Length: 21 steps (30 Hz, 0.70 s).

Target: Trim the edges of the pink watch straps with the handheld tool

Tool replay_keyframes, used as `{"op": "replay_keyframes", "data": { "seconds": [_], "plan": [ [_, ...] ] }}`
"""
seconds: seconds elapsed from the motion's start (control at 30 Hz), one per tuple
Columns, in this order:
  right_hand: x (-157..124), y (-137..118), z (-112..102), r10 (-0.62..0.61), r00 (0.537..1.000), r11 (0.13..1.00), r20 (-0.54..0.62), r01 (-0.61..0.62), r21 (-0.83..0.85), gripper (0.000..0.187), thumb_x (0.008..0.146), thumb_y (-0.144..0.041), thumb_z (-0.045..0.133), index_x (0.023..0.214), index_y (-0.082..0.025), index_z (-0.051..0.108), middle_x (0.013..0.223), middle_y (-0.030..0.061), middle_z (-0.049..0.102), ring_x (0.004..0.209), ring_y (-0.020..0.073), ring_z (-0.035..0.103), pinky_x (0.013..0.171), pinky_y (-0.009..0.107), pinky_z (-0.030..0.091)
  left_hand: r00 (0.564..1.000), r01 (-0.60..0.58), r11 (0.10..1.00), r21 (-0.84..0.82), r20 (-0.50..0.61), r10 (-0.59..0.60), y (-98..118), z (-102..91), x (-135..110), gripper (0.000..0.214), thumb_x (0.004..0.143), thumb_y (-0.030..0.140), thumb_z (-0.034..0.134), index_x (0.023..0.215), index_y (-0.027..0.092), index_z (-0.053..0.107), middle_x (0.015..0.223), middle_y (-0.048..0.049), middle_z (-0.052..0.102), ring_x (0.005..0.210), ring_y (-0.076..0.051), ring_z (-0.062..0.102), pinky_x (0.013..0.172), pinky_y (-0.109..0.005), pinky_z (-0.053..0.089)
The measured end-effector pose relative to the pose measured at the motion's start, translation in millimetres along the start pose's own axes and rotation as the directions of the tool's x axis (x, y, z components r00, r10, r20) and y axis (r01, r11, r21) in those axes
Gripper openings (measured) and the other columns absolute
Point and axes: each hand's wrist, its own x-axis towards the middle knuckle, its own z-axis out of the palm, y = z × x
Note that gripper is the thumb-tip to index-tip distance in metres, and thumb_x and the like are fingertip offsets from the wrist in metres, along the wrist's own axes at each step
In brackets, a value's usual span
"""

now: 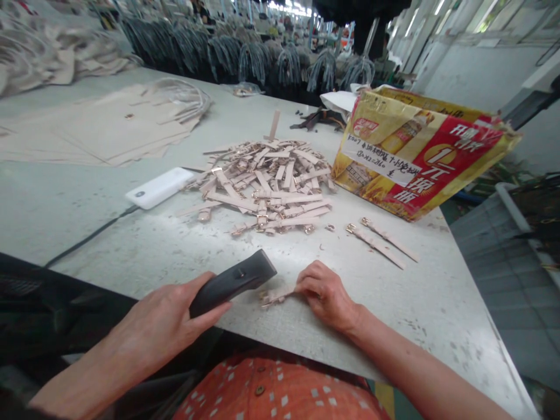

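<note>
My left hand (164, 324) is wrapped round a black handheld tool (234, 281), whose tip points at a small beige strap (276, 296) lying near the table's front edge. My right hand (327, 294) pinches the right end of that strap against the grey table (131, 245). A heap of several beige straps with gold buckles (266, 186) lies in the middle of the table beyond both hands. Two single straps (381, 240) lie apart to the right of the heap.
A yellow and red cardboard box (420, 153) stands open at the right. A white power bank (160, 186) with a black cable lies left of the heap. Flat beige sheets (100, 125) cover the far left. The table's right edge runs beside grey crates (503, 245).
</note>
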Motion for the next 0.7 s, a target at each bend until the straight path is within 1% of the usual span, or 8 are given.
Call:
{"op": "replay_keyframes", "data": {
  "seconds": [0.1,0.17,0.3,0.4,0.47,0.53,0.6,0.7],
  "plan": [
    [-3,-1,-2,-0.076,0.997,0.997,0.014,0.076,-0.003,0.023,0.106,-0.005,0.070,0.102,-0.023,0.084,0.102,0.0089,0.082,0.098,0.0243,0.072,0.088,0.037,0.060,1.000,-0.019,1.000,-0.015,0.018,0.019,-5,5.4,-9,0.049,0.092,0.073,0.053,0.104,0.031,0.076,0.082,-0.0051,0.086,0.082,-0.034,0.085,0.070,-0.038,0.056],
    [-3,-1,-3,-0.100,0.995,0.995,0.014,0.100,-0.008,0.021,0.107,-0.007,0.072,0.103,-0.023,0.084,0.102,0.0090,0.082,0.098,0.0239,0.072,0.086,0.036,0.061,0.999,-0.035,0.999,-0.023,0.034,0.036,-5,9.3,-14,0.048,0.092,0.072,0.054,0.103,0.031,0.077,0.082,-0.0039,0.087,0.082,-0.033,0.085,0.069,-0.036,0.055],
    [0,4,-1,-0.084,0.996,0.994,-0.021,0.085,0.076,0.017,0.105,-0.007,0.077,0.099,-0.023,0.083,0.101,0.0082,0.082,0.096,0.0229,0.074,0.088,0.035,0.061,0.993,-0.055,0.998,0.002,0.104,0.055,5,11.2,-21,0.042,0.093,0.065,0.053,0.097,0.031,0.078,0.084,-0.0042,0.088,0.080,-0.031,0.085,0.072,-0.037,0.054],
    [3,7,-1,-0.007,1.000,0.985,-0.008,0.008,0.171,0.017,0.101,-0.006,0.081,0.095,-0.022,0.080,0.099,0.0065,0.081,0.095,0.0220,0.075,0.090,0.035,0.061,0.983,-0.058,0.998,0.034,0.177,0.051,19,7.5,-20,0.041,0.093,0.060,0.052,0.099,0.030,0.080,0.091,-0.0056,0.090,0.086,-0.032,0.086,0.076,-0.037,0.054],
    [5,7,-3,0.076,0.997,0.974,0.029,-0.081,0.212,0.018,0.096,-0.005,0.084,0.097,-0.022,0.079,0.099,0.0052,0.080,0.094,0.0211,0.074,0.089,0.034,0.060,0.980,-0.070,0.997,0.044,0.189,0.060,27,5.0,-16,0.041,0.094,0.057,0.053,0.103,0.030,0.081,0.095,-0.0063,0.091,0.089,-0.032,0.086,0.077,-0.037,0.054],
    [7,6,-5,0.183,0.981,0.955,0.067,-0.193,0.225,0.024,0.090,-0.005,0.086,0.105,-0.022,0.079,0.100,0.0033,0.077,0.090,0.0192,0.071,0.086,0.032,0.058,0.980,-0.096,0.994,0.049,0.180,0.086,35,3.7,-12,0.040,0.094,0.056,0.054,0.107,0.029,0.081,0.095,-0.0064,0.091,0.088,-0.031,0.085,0.076,-0.036,0.054],
    [9,4,-7,0.276,0.956,0.930,0.094,-0.291,0.223,0.035,0.086,-0.005,0.087,0.116,-0.022,0.078,0.101,0.0017,0.075,0.087,0.0174,0.068,0.082,0.030,0.057,0.979,-0.118,0.990,0.071,0.175,0.105,45,3.4,-8,0.038,0.095,0.054,0.056,0.108,0.029,0.081,0.092,-0.0064,0.089,0.085,-0.031,0.084,0.074,-0.036,0.052],
    [10,5,-8,0.315,0.942,0.915,0.113,-0.333,0.228,0.053,0.085,-0.003,0.081,0.135,-0.022,0.075,0.111,0.0035,0.077,0.088,0.0160,0.067,0.082,0.030,0.057,0.977,-0.125,0.982,0.140,0.190,0.097,63,3.8,-3,0.034,0.097,0.051,0.058,0.108,0.028,0.080,0.089,-0.0077,0.088,0.087,-0.033,0.084,0.072,-0.036,0.050]
  ]
}}
